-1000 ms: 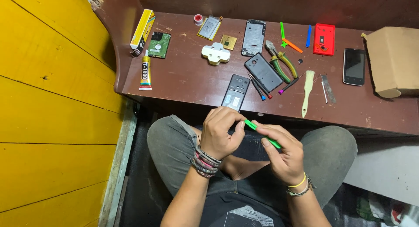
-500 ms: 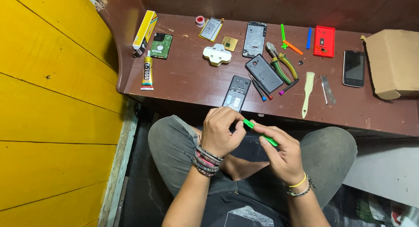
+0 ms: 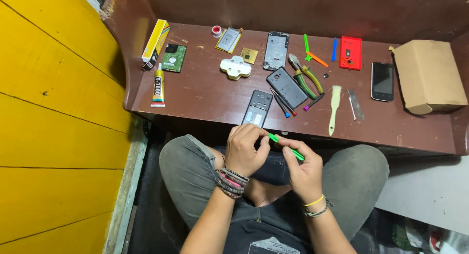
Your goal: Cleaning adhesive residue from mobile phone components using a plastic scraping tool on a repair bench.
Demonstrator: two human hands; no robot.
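Head view: left hand [image 3: 246, 151] and right hand [image 3: 304, 171] both pinch a green plastic pry tool [image 3: 286, 146] with fingers closed, held over the lap just below the brown table [image 3: 205, 90] edge. An opened phone [image 3: 258, 109] lies on the table near the hands, green-handled pliers [image 3: 304, 79] farther back.

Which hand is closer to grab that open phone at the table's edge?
Probably the left hand. It sits just below the opened phone at the table edge, while the right hand lies further off and grips the green tool.
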